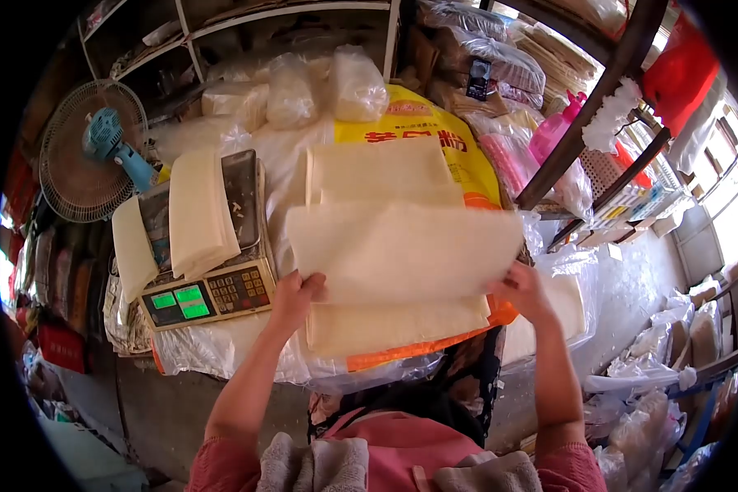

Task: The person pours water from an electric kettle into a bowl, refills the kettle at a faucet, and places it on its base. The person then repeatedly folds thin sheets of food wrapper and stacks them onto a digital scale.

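My left hand (297, 297) pinches the lower left edge of a wide cream sheet (402, 250). The sheet's lower right edge is between the closed fingers of my right hand (523, 289). It is spread above a pile of similar cream sheets (377, 172), which shows behind and in front of it. To the left, folded cream bundles (197, 215) lie across the pan of a digital scale (209, 299) with green lit displays. The sheet's right side is slightly blurred.
A fan (94, 152) stands at the back left. Plastic-wrapped bundles (291, 90) and a yellow printed bag (476, 156) lie at the back. A dark rack post (603, 107) slants at the right, near a pink spray bottle (553, 131).
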`<state>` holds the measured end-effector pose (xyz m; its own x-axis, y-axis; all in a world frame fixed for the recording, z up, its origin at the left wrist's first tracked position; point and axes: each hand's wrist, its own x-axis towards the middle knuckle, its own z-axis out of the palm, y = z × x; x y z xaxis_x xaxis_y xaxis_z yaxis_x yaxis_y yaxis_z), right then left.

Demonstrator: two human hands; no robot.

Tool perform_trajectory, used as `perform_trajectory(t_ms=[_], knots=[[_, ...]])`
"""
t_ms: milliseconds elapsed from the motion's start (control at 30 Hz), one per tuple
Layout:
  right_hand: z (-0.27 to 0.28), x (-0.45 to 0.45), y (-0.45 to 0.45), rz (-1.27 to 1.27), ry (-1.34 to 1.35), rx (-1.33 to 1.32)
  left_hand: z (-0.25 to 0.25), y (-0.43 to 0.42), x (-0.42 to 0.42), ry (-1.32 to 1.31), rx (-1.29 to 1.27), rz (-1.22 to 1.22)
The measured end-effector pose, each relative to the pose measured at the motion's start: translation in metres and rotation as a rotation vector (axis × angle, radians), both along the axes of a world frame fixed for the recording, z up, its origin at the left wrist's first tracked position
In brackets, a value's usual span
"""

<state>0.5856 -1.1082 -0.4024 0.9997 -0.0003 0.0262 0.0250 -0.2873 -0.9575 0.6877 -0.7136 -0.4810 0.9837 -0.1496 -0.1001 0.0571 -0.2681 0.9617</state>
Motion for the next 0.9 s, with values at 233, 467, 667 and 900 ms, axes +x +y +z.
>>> perform_trajectory(t_ms=[233, 467, 667, 900], knots=[[-0.068, 0.087, 0.029, -0.453, 0.012, -0.333, -0.007, -0.04, 0.019, -0.67, 0.533, -0.041], [-0.047, 0.071, 0.055, -0.401, -0.145, -0.907, -0.024, -0.053, -0.004, -0.612, 0.865, -0.297], [-0.115, 0.051, 0.08, -0.143, -0.267, -1.155, -0.031, -0.034, 0.004, -0.822, 0.807, -0.368], [-0.011, 0.043, 0.157, 0.142, -0.346, -0.787, 0.036, -0.018, -0.013, -0.744, 0.742, -0.328]])
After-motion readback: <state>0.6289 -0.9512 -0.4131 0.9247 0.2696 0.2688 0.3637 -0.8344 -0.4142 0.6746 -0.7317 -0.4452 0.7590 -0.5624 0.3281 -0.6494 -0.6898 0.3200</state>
